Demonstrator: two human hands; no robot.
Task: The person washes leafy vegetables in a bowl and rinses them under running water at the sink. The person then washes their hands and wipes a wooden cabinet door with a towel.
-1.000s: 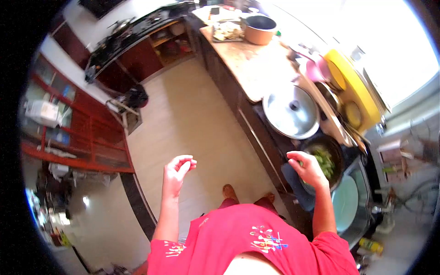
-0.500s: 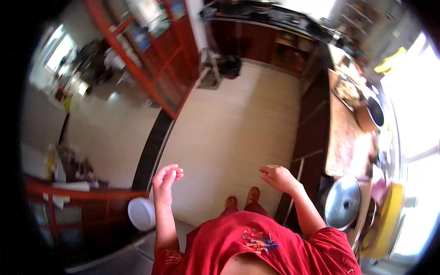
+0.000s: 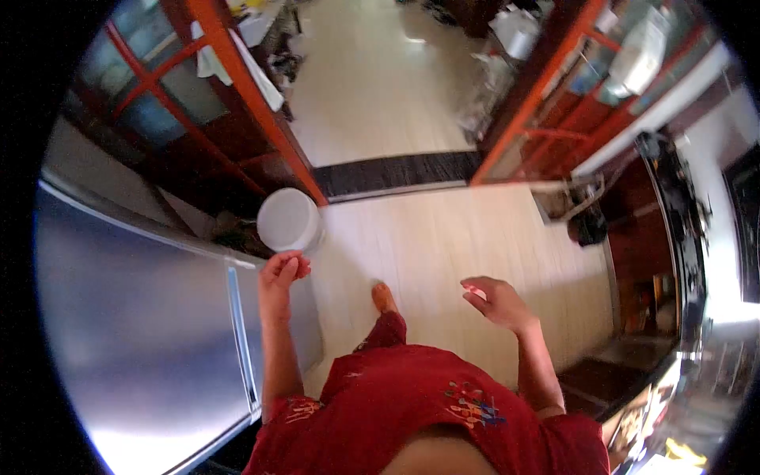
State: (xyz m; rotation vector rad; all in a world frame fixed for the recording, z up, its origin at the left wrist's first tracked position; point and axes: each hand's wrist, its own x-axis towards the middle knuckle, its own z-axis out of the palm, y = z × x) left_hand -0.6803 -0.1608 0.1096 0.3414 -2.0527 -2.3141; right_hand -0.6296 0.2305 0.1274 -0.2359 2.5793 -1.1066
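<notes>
My left hand (image 3: 283,279) is raised in front of me, its fingers loosely curled in with the thumb close to them. Nothing shows in it. In view it overlaps the lower edge of a white round bucket (image 3: 286,220) with a lid, which stands on the floor. Over the bare floor (image 3: 412,245), my right hand (image 3: 499,303) is held out with the thumb apart from the bent fingers. I see nothing in it, and it touches nothing.
A steel-fronted fridge (image 3: 150,317) stands at my left. Ahead, a dark threshold (image 3: 396,176) lies between red-framed glass doors (image 3: 261,103). Dark cabinets (image 3: 637,214) with a counter run along the right, and a black bag (image 3: 588,227) sits on the floor.
My view has turned left, away from the long counter, to face the doorway and fridge. The bucket now appears higher. Both hands remain raised; the left fingers look more curled.
</notes>
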